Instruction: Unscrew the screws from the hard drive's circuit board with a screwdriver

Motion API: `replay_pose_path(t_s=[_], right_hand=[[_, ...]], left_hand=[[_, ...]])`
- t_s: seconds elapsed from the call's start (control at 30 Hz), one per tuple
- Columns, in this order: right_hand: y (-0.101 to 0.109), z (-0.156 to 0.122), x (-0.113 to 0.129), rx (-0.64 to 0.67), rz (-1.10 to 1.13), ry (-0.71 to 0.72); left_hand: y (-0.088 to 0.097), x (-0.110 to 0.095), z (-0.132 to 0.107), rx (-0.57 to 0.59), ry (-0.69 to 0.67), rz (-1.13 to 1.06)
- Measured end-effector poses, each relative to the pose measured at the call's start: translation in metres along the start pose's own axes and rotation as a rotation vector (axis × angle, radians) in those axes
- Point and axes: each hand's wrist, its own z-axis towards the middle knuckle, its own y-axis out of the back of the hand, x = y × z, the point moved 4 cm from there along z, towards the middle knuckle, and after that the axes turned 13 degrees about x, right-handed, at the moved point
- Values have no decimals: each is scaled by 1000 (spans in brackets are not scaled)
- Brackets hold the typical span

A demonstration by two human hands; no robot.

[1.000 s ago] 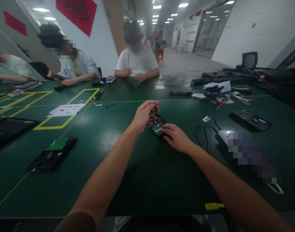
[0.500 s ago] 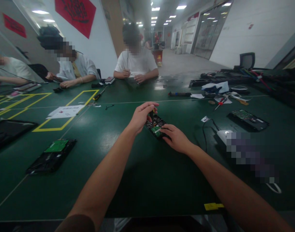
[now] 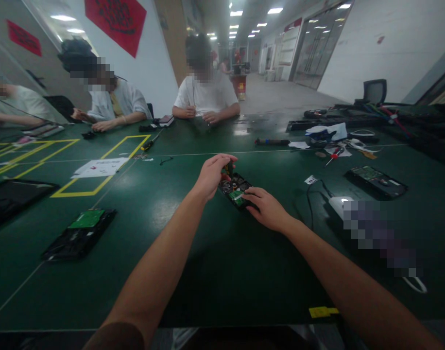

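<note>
In the head view, a black device housing with a green circuit board (image 3: 237, 195) lies tilted on the green table ahead of me. My left hand (image 3: 212, 178) is closed around a short dark screwdriver (image 3: 229, 168), held upright over the far left part of the housing. Its tip is hidden by my fingers. At the near right side, my right hand (image 3: 266, 209) grips the housing, fingertips on the board and thumb along the edge.
Similar opened housings lie at left (image 3: 80, 235) and right (image 3: 376, 181). A white cased object (image 3: 339, 203) with a cable is beside my right forearm. A red screwdriver (image 3: 332, 156), a white paper (image 3: 98, 168) and a yellow-black screwdriver (image 3: 149, 142) lie further off. Co-workers sit across the table.
The camera view has shifted very slightly. Both hands, the screwdriver and the housing stay in nearly the same place.
</note>
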Motion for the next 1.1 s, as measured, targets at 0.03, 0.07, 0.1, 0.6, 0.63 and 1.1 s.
replay_pose_path(t_s=[0.03,0.07,0.1,0.6,0.63,1.1], right_hand=[[0,0,0,-3,4,2],[1,0,0,-7,8,3],[1,0,0,-8,11,4],[2,1,2,-8,46,-1],[2,1,2,-6,46,-3],[2,1,1,-7,20,-4]], left_hand=[[1,0,0,-8,-3,-10],[1,1,1,-11,-3,-30],[0,1,1,-9,1,-52],[-4,-1,-2,0,-11,125],[-2,-1,-2,-17,-8,139],[-9,-2,-2,15,16,-51]])
